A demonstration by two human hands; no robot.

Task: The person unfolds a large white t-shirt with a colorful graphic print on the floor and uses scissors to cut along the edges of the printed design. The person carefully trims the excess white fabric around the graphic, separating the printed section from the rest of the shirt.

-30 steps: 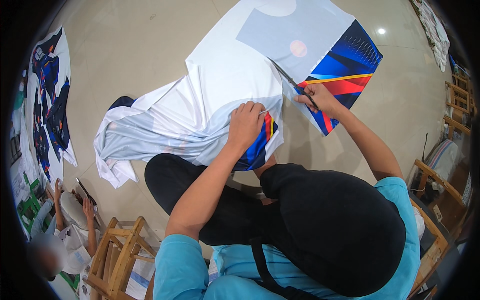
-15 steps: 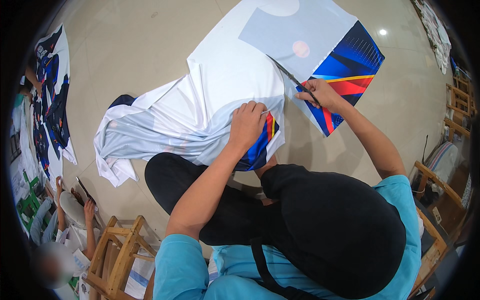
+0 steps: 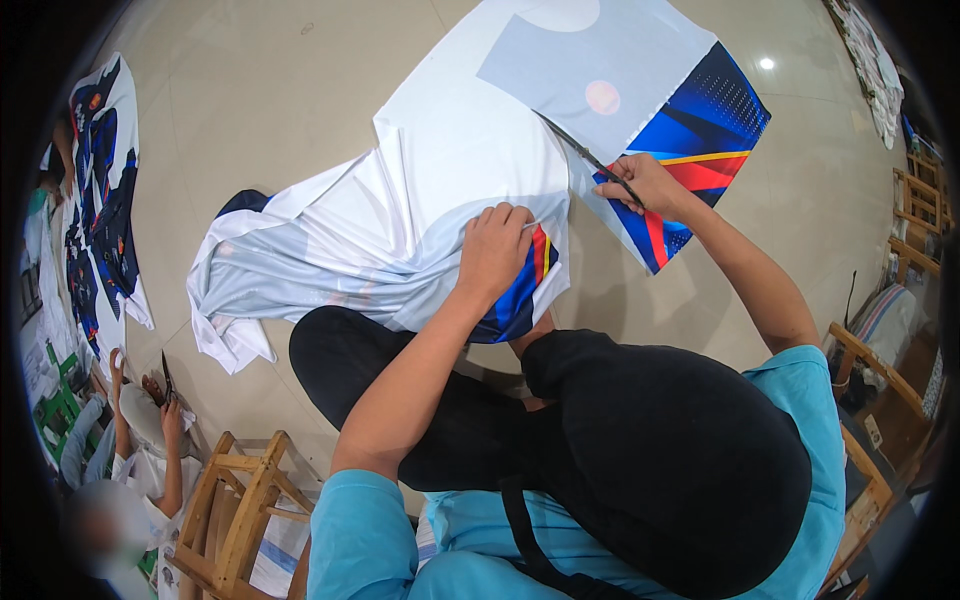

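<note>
A large sheet of white fabric [image 3: 460, 130] with pale grey panels lies spread on the floor and bunches toward the left. Its blue, red and yellow printed part [image 3: 712, 105] shows on the right. My right hand [image 3: 650, 187] grips dark scissors [image 3: 582, 150], whose blades point up and left along a slit beside the printed part. Closed on the near edge of the fabric, my left hand [image 3: 493, 247] pinches it next to a folded blue, red and yellow corner [image 3: 515, 295].
Tiled floor [image 3: 250, 90] surrounds the fabric. At lower left stands a wooden stool [image 3: 235, 500]; nearby, a co-worker's hand [image 3: 172, 420] holds scissors [image 3: 168, 375]. Printed navy and white fabric [image 3: 105, 200] lies at far left. Wooden furniture [image 3: 880, 370] lines the right side.
My hands and the fabric are almost unmoved; my right hand has shifted very slightly with the scissors. At lower left, the co-worker's scissors have turned more upright and the hand has moved left.
</note>
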